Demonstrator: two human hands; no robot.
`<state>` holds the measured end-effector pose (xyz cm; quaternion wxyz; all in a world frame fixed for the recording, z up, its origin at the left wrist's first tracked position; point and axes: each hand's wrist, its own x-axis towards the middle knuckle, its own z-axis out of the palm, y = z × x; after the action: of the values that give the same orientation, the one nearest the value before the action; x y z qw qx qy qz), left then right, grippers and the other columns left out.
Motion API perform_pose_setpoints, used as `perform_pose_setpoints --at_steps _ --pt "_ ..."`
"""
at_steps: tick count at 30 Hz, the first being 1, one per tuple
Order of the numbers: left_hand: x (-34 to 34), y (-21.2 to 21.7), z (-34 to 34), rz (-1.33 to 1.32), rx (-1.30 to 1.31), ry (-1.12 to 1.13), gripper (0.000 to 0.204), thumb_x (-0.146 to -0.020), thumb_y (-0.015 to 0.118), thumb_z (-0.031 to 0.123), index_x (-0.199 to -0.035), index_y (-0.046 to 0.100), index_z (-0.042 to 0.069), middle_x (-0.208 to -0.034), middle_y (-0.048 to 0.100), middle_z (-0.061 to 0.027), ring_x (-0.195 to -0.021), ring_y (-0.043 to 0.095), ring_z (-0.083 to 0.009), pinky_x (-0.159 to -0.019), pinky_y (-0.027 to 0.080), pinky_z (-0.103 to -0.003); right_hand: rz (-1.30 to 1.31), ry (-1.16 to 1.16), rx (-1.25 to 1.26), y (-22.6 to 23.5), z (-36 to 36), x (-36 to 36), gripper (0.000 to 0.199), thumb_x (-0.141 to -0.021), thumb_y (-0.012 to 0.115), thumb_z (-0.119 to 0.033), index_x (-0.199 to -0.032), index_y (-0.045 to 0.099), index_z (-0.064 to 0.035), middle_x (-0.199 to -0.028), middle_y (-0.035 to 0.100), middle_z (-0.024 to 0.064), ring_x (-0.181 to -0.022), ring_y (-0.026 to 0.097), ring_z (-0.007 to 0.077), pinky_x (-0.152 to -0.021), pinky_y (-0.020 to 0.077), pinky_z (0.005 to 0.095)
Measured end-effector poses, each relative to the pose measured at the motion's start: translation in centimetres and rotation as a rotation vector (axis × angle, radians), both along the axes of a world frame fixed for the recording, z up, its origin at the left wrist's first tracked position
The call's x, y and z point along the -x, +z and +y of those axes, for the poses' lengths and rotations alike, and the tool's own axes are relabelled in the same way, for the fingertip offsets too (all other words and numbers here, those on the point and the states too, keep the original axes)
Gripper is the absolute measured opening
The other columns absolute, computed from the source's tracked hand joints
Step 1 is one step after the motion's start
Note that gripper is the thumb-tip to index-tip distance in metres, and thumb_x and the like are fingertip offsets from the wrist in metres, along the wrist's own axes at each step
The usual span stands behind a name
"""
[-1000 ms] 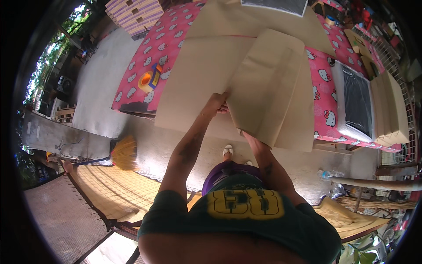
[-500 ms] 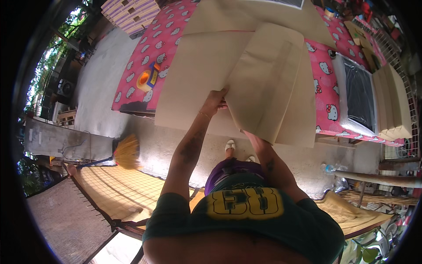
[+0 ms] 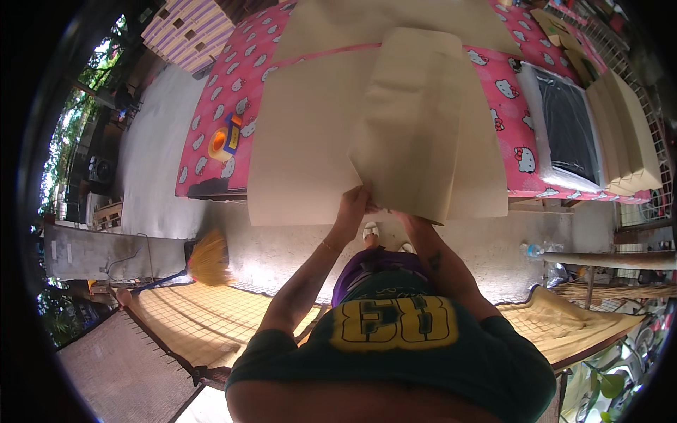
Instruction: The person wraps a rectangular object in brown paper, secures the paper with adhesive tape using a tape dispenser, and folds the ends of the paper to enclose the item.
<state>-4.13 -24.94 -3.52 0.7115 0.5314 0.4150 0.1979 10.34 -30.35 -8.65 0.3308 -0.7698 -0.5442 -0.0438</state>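
A large tan cardboard sheet (image 3: 303, 141) lies on a table with a pink patterned cloth (image 3: 233, 99) and overhangs its near edge. Part of the cardboard, a folded flap (image 3: 416, 120), stands raised above the flat sheet. My left hand (image 3: 352, 204) grips the near edge of the cardboard at its fold. My right hand (image 3: 402, 213) holds the lower edge of the raised flap and is mostly hidden beneath it. Both forearms reach up from my dark green shirt.
A roll of tape (image 3: 224, 141) sits on the cloth at the left. A black sheet in a white tray (image 3: 564, 127) and a stack of tan cardboard pieces (image 3: 627, 127) lie on the right. A straw broom (image 3: 204, 257) rests on the concrete floor, with woven mats (image 3: 204, 317) nearby.
The raised flap has swung up and further over the flat sheet. Both hands stay at the near edge of the cardboard.
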Motion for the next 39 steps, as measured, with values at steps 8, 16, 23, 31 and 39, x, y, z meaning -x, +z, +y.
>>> perform_pose_setpoints --at_steps 8,16,23,31,39 --pt "0.3 -1.3 -7.5 0.015 -0.157 -0.658 0.029 -0.100 0.057 0.022 -0.101 0.070 -0.003 -0.090 0.072 -0.0097 -0.085 0.069 -0.0159 -0.081 0.054 -0.030 0.205 -0.018 0.062 -1.4 -1.2 -1.2 0.029 -0.096 0.060 -0.025 -0.118 0.065 -0.0069 -0.108 0.067 0.0094 -0.102 0.064 0.0231 -0.087 0.0513 0.0394" --pt "1.5 -0.1 -4.8 0.149 -0.788 -0.773 0.027 -0.094 0.063 0.026 -0.110 0.070 0.005 -0.101 0.070 -0.0127 -0.096 0.067 -0.0302 -0.090 0.051 -0.039 1.027 0.482 0.331 1.7 -11.2 -2.5 0.032 -0.098 0.059 -0.022 -0.126 0.063 -0.0054 -0.116 0.068 0.0102 -0.101 0.066 0.0191 -0.090 0.0522 0.0355" --pt "-4.8 -1.4 -7.6 0.113 -1.356 -0.681 0.057 -0.088 0.067 0.040 -0.125 0.057 -0.002 -0.118 0.059 -0.0241 -0.112 0.057 -0.0412 -0.095 0.047 -0.049 0.962 0.211 0.191 10.5 -13.7 -11.5 0.047 -0.086 0.051 0.009 -0.129 0.061 -0.0052 -0.124 0.065 0.0120 -0.109 0.064 0.0235 -0.092 0.0516 0.0356" --pt "-11.5 -7.2 -10.5 0.231 -1.178 -0.384 0.043 -0.089 0.064 0.038 -0.109 0.065 0.000 -0.095 0.065 -0.0196 -0.088 0.064 -0.0395 -0.079 0.050 -0.050 -0.361 0.356 0.436 6.3 -7.7 -16.2 0.076 -0.080 0.066 -0.005 -0.148 0.041 -0.0272 -0.154 0.034 0.0049 -0.143 0.031 0.0252 -0.114 0.0301 0.0511" --pt "-8.3 -8.8 -5.2 0.373 -1.332 -0.118 0.029 -0.079 0.072 0.013 -0.106 0.067 0.003 -0.095 0.066 -0.0168 -0.085 0.064 -0.0365 -0.070 0.050 -0.046 -0.182 0.370 0.230 3.6 -7.2 -16.6 0.086 -0.068 0.080 -0.029 -0.146 0.043 -0.0278 -0.149 0.039 0.0045 -0.138 0.035 0.0275 -0.111 0.0295 0.0518"
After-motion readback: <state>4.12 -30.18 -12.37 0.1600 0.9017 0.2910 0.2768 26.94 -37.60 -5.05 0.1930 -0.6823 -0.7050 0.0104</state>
